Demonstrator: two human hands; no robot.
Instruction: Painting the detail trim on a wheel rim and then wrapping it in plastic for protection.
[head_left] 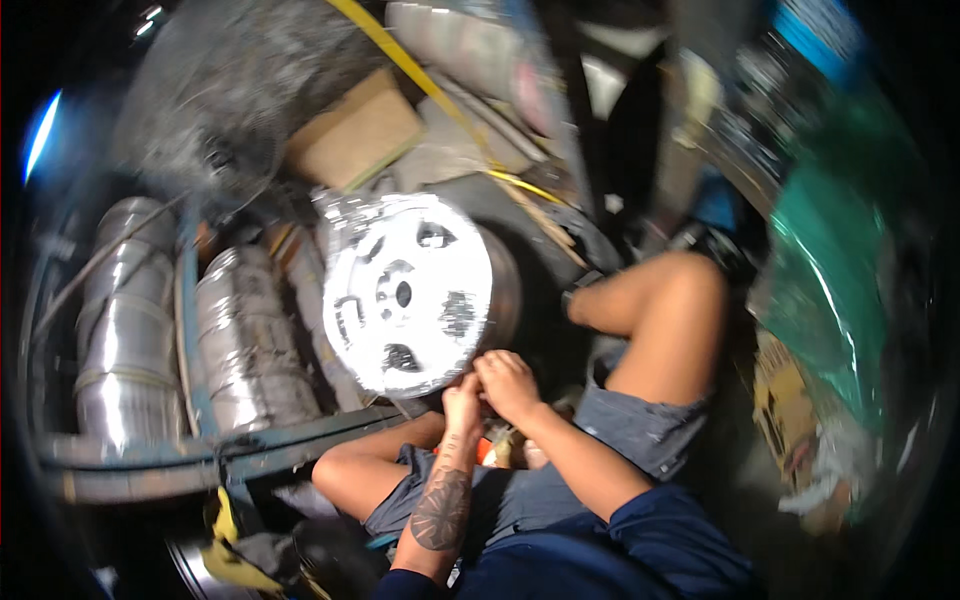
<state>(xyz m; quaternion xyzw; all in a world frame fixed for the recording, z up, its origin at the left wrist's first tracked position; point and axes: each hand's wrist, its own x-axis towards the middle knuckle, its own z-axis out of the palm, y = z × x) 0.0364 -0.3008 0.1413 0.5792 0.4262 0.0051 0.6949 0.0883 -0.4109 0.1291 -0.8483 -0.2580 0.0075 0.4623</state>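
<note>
A silvery wheel rim [440,345], its face bright with glare and a shiny crinkled film at its upper left, stands before me between my spread knees. At its lower right edge my two hands meet. My left hand [462,405] is closed, its fingertips against the rim's edge. Just to its right, my right hand [508,385] is closed too, its fingers bent together beside the left. Whatever is pinched between them is hidden by the fingers and blur. An orange thing [485,450] shows in part below my hands.
On the left, a blue metal rack [130,485] holds stacked rims [125,330], some seemingly wrapped [245,335]. Behind the wheel lie a cardboard piece [355,130] and a yellow strap [400,55]. Green plastic sheeting [830,250] hangs at right above torn cardboard [785,395].
</note>
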